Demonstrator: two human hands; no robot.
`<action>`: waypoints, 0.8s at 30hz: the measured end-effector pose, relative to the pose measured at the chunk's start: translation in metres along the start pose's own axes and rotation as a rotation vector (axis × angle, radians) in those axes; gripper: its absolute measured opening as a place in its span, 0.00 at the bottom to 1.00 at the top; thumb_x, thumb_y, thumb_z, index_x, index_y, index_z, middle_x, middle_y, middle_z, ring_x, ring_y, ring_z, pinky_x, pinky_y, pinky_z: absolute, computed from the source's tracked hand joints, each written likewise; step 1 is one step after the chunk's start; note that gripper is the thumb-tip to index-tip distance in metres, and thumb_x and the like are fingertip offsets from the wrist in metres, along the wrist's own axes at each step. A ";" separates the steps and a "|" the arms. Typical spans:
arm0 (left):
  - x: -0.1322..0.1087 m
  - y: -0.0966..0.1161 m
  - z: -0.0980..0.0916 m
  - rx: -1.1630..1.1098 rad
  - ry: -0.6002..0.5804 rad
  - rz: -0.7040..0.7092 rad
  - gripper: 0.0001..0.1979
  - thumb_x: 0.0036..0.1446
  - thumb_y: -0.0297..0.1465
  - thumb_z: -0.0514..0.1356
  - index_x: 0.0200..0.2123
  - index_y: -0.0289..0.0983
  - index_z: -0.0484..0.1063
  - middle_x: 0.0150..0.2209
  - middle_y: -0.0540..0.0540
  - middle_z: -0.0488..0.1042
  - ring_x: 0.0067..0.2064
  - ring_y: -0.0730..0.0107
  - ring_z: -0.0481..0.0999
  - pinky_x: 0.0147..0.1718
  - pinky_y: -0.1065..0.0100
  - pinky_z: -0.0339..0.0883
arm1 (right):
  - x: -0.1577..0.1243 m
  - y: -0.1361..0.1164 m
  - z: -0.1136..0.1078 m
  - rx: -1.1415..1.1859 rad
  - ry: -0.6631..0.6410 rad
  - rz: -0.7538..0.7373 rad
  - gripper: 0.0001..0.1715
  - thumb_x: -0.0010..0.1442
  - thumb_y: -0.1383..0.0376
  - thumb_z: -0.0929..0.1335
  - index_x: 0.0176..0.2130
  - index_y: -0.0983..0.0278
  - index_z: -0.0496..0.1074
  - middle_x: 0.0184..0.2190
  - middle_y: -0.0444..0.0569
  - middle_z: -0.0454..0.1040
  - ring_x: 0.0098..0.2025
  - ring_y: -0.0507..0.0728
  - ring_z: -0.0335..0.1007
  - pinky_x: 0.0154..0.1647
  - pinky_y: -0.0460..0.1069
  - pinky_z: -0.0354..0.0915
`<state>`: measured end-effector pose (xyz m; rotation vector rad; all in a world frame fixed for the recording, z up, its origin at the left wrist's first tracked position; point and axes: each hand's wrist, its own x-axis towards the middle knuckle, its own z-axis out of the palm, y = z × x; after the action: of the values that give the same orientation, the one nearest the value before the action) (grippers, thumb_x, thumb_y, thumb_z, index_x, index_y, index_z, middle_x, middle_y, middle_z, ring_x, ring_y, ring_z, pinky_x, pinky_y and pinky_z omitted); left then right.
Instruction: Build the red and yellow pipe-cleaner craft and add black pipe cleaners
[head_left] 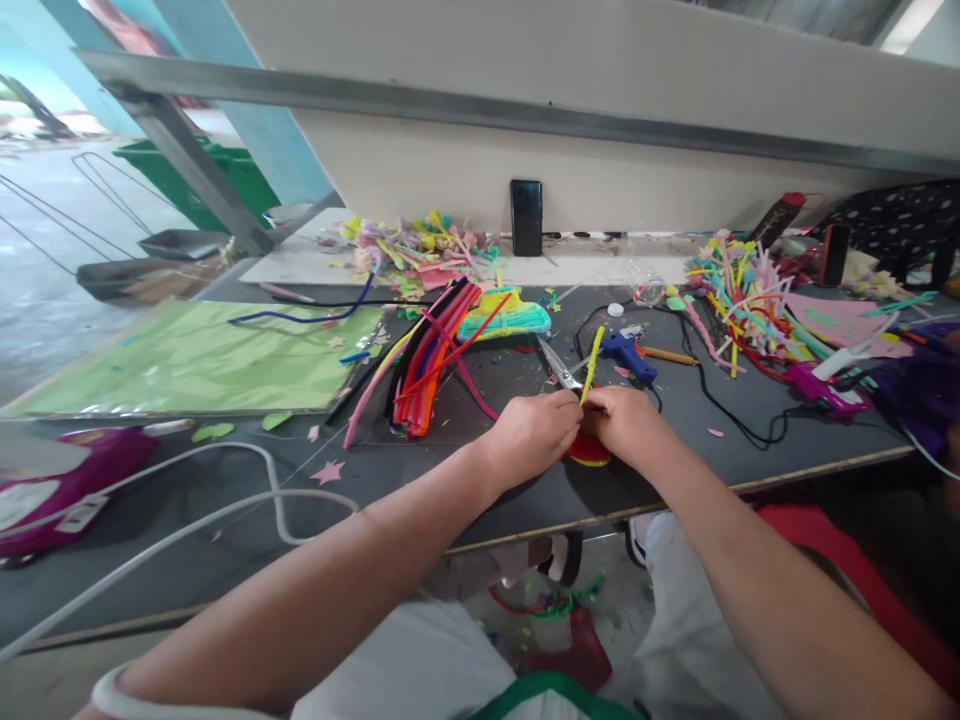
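Both hands meet near the table's front edge, fingers closed in a pinch. Between them a short, fuzzy yellow pipe cleaner [592, 366] sticks up, tilted to the right. My right hand [624, 425] grips its lower part, and my left hand [534, 432] pinches at the same spot from the other side. Fingers hide the pipe cleaner's lower end. Scissors [556, 364] with red handles lie under and behind the hands, blades pointing away to the left. To the left of them is a bunch of red, orange, purple and black pipe cleaners [435, 362].
A blue glue gun [630, 355] with a black cord lies right of the scissors. Yellow and turquoise pipe cleaners [504, 314] are bundled behind. A phone [526, 218] leans on the wall. Colourful piles flank it. A green sheet [195, 355] and white cable [274, 490] lie left.
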<state>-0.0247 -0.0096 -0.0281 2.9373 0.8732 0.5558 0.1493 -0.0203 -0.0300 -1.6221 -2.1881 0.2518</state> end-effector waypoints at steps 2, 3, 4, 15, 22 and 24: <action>-0.001 0.001 0.001 -0.002 0.004 0.008 0.11 0.61 0.29 0.47 0.35 0.36 0.70 0.37 0.44 0.71 0.41 0.69 0.72 0.38 0.71 0.66 | 0.001 -0.003 0.001 -0.045 -0.004 0.003 0.08 0.54 0.70 0.65 0.30 0.61 0.74 0.31 0.48 0.76 0.35 0.55 0.70 0.34 0.46 0.59; -0.001 0.002 0.001 -0.005 0.010 0.007 0.11 0.60 0.29 0.47 0.36 0.36 0.70 0.37 0.44 0.71 0.40 0.69 0.72 0.38 0.71 0.66 | 0.001 -0.004 0.002 -0.061 -0.002 0.011 0.08 0.53 0.71 0.65 0.30 0.61 0.73 0.31 0.49 0.75 0.35 0.55 0.70 0.34 0.46 0.59; -0.001 0.002 0.002 -0.009 0.020 -0.001 0.11 0.60 0.29 0.48 0.36 0.36 0.70 0.37 0.44 0.71 0.40 0.69 0.72 0.38 0.71 0.66 | 0.001 -0.005 0.002 -0.064 0.005 0.022 0.08 0.53 0.71 0.64 0.30 0.61 0.73 0.31 0.49 0.75 0.35 0.55 0.70 0.34 0.47 0.59; 0.003 -0.004 0.008 -0.155 0.132 -0.170 0.09 0.58 0.30 0.52 0.33 0.38 0.73 0.35 0.47 0.75 0.39 0.70 0.74 0.39 0.71 0.66 | -0.022 -0.001 0.004 0.134 0.161 0.027 0.06 0.55 0.68 0.67 0.32 0.60 0.74 0.34 0.46 0.76 0.39 0.55 0.71 0.40 0.47 0.62; 0.000 -0.007 0.008 -0.179 0.139 -0.151 0.11 0.60 0.31 0.51 0.36 0.39 0.74 0.37 0.47 0.76 0.43 0.69 0.74 0.43 0.69 0.66 | -0.024 -0.013 0.009 -0.001 0.151 0.097 0.06 0.58 0.66 0.66 0.33 0.60 0.74 0.35 0.47 0.76 0.40 0.56 0.70 0.40 0.48 0.61; 0.000 -0.007 0.009 -0.187 0.138 -0.148 0.11 0.60 0.30 0.51 0.37 0.38 0.73 0.38 0.46 0.76 0.43 0.68 0.74 0.44 0.69 0.66 | -0.024 -0.014 0.010 -0.021 0.155 0.098 0.06 0.58 0.66 0.65 0.33 0.60 0.73 0.36 0.46 0.75 0.40 0.55 0.70 0.38 0.47 0.61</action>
<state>-0.0257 -0.0030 -0.0378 2.6670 0.9827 0.7912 0.1389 -0.0466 -0.0384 -1.7032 -2.0056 0.1262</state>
